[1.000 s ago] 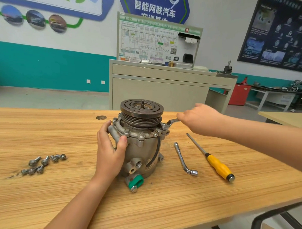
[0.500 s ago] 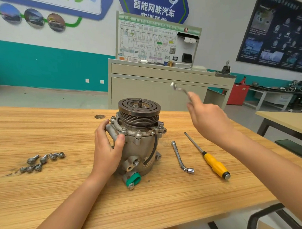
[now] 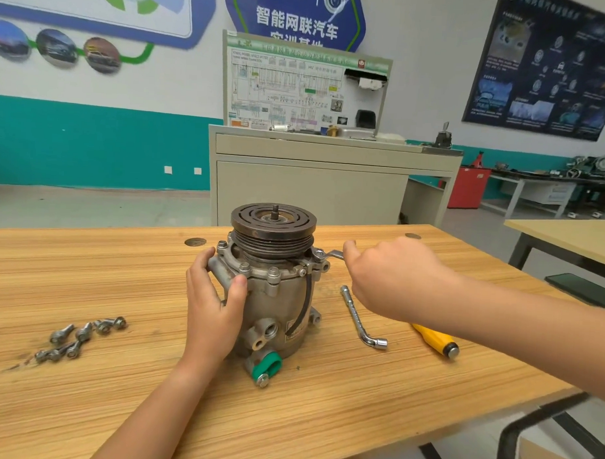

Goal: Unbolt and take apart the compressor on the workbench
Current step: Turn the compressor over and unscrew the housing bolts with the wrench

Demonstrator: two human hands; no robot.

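Left of the left hand, well apart on the wooden tabletop (image 3: 82, 410), sits a loose cluster of grey steel bolts (image 3: 79, 338). Nothing corrals them; my guess is a stray forearm sweep would roll some off the edge.

Left hand (image 3: 213, 301) is wrapped round the flank of the grey cast-aluminium compressor with the dark grooved pulley on top (image 3: 275, 290), thumb on the front, fingers curled behind a flange lug. Compressor stands upright on the tabletop, between the two hands. It's held by grip alone, no vise. If the bolt breaks free suddenly, the body could twist or tip toward the right.

Right hand (image 3: 392, 277) is closed round a slim silver wrench (image 3: 334, 254), whose head sits at a bolt on the right side of the flange, just under the pulley. Risk as I see it: shallow engagement could let it slip and round the bolt head, or knuckles could hit the pulley rim.

Just below the right hand lies a chrome L-shaped socket wrench (image 3: 361, 317); further right, under the forearm, a yellow-handled screwdriver (image 3: 434, 340). Either could get knocked off the near-right edge.

Hard to make out:
- wrench handle is buried in the fist, type unclear
- whether the wrench head is fully seated on the bolt: can't tell
- screwdriver shaft hidden by the arm
- rear flange bolts blocked by the pulley
- bolt count in the cluster, blurred
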